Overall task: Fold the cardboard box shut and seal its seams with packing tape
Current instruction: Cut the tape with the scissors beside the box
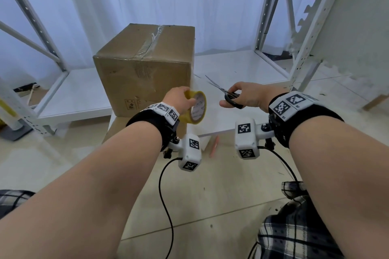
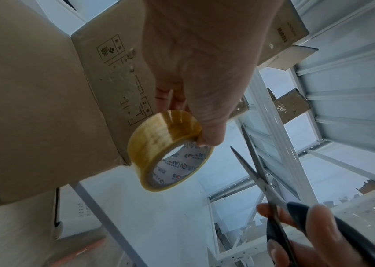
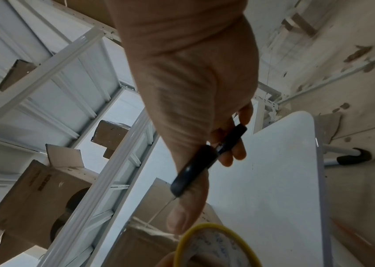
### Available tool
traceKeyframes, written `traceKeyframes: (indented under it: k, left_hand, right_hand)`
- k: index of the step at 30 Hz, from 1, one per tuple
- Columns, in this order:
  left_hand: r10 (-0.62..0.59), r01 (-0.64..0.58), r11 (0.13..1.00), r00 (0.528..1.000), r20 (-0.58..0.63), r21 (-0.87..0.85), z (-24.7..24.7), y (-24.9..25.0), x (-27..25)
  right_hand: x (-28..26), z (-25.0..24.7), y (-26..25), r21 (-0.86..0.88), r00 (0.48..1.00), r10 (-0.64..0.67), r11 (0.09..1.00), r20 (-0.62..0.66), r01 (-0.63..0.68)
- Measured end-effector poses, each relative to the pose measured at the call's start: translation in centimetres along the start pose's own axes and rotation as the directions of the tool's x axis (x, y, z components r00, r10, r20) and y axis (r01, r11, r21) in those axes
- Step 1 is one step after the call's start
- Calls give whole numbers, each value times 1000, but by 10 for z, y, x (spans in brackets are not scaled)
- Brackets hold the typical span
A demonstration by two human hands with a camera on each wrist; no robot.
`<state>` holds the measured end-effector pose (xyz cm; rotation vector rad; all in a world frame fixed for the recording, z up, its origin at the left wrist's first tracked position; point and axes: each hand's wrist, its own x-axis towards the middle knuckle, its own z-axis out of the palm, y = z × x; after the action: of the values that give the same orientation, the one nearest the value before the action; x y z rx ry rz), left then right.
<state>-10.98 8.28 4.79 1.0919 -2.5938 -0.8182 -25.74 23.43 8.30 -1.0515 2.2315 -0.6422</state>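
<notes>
A brown cardboard box (image 1: 145,69) stands closed on a low white table (image 1: 235,99), with clear tape along its top centre seam and down its front. My left hand (image 1: 179,99) grips a yellowish roll of packing tape (image 1: 196,109) in the air just in front of the box's lower right corner; the roll (image 2: 170,150) shows again in the left wrist view. My right hand (image 1: 242,95) holds black-handled scissors (image 1: 228,94), fingers through the handles (image 3: 204,162), blades parted and pointing up-left toward the box.
White metal shelving (image 1: 294,33) frames the table on both sides and above. Other cardboard boxes (image 3: 38,200) sit on upper shelves. An orange pen-like object (image 1: 214,146) lies on the tiled floor under the table's front edge.
</notes>
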Motion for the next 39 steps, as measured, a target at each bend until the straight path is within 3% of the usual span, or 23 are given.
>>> traceKeyframes:
  k: [6,13,39]
  left_hand:
    - [-89,74,982,993,-81,-176,5,-14,-6]
    - [-111,67,951,985,-131,-302,9,-15,-13]
    - [-102,76,955,992,-79,-286,10,-12,-17]
  right_hand:
    - [-3,-3,-1,-103,997,-5,995,71,12]
    - [-5,-4,-36,-285,997,-66,956,36,73]
    - [4,-2,-52,-441,986,-158,889,-43,123]
